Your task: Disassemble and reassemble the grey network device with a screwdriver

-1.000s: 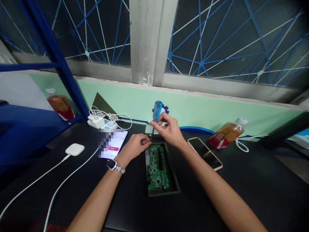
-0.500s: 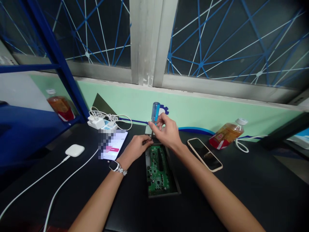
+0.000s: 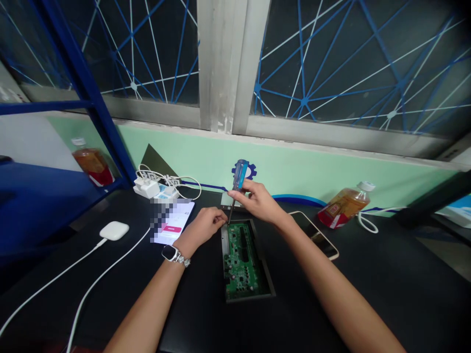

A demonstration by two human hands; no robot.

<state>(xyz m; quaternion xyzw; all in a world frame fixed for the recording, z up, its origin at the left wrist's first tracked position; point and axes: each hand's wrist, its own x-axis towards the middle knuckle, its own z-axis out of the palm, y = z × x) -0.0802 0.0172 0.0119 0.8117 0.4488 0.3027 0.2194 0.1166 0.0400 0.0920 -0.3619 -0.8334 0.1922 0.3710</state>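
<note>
My right hand (image 3: 260, 201) grips a screwdriver (image 3: 240, 175) with a clear blue handle, its fingers low on the handle. The shaft tilts slightly, and its tip reaches down to the far left corner of a green circuit board (image 3: 241, 257). That board lies in a shallow metal case (image 3: 273, 289) on the black table. Beside the tip, the fingers of my left hand (image 3: 206, 225) are pinched together at the case's corner. Whatever they may hold is too small to make out. A watch (image 3: 170, 253) and a bracelet are on my left wrist.
Left of the case lie a lit phone (image 3: 171, 223), a white charging case (image 3: 114, 230) with its cable, and a power strip (image 3: 165, 193) with plugs. On the right are another phone (image 3: 320, 240), partly behind my forearm, and a bottle (image 3: 344, 203) leaning near the wall.
The screwdriver has tilted further, and its tip now shows at the board's corner. My left fingers have drawn slightly back to the left. My right hand has shifted a little right and down.
</note>
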